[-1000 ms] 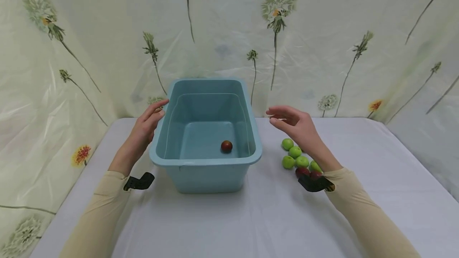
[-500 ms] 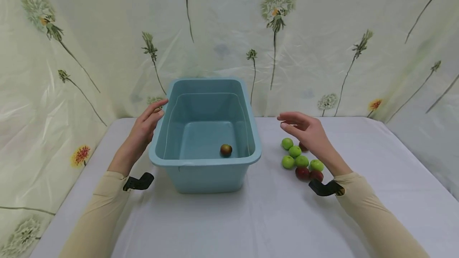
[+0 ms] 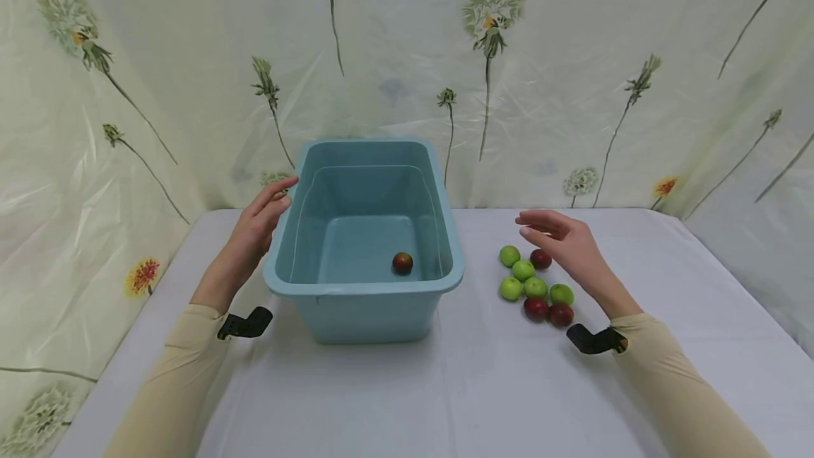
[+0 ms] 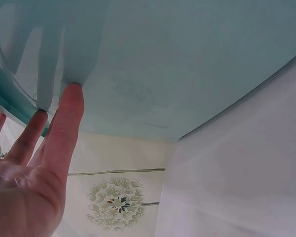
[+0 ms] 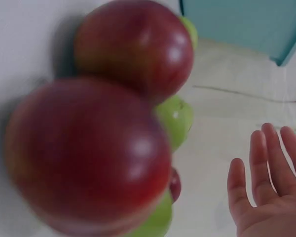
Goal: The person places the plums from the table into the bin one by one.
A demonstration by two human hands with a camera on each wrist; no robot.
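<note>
Since a second ago the right hand point(image 3: 569, 246) has drawn back from beside the blue tub point(image 3: 364, 288) and come down over the fruit pile point(image 3: 535, 287), so that a red fruit point(image 3: 540, 258) once hidden under it now shows; its fingers are spread and loose, holding nothing; the left hand point(image 3: 254, 228) has stayed flat against the tub's left wall, fingers straight; the pile lies on the white surface point(image 3: 445, 387) right of the tub, two dark red fruits nearest, four glossy green ones and the red one beyond; inside the tub one red fruit point(image 3: 402, 262) has barely shifted near the front wall.
</note>
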